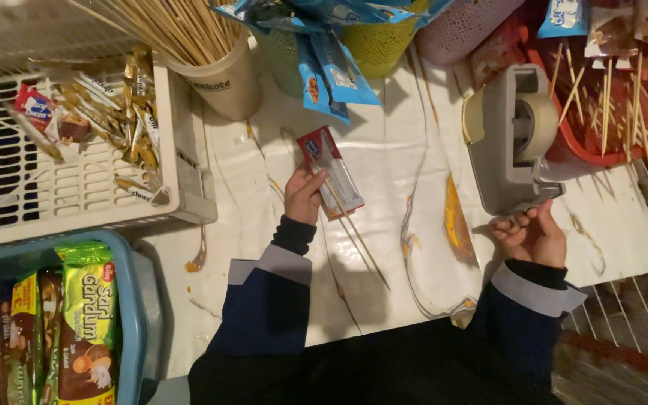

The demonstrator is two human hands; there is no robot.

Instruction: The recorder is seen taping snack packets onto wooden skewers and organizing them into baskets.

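White table (384,150): left hand (303,196) pinches snack packet (331,171) against skewer (350,221), right hand (532,234) curls at tape dispenser (515,139); a loose pinch could let the skewer slide off.

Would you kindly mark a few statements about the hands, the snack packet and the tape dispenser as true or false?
1. The left hand holds a red and white snack packet together with a wooden skewer. True.
2. The right hand grips a pair of scissors. False: it is at the front of the grey tape dispenser, with no scissors in view.
3. A beige cup of skewers stands beside the white basket. True.
4. The blue crate is empty. False: it holds green and brown snack packs.
5. The tape dispenser lies in the white basket. False: it stands on the table cover.
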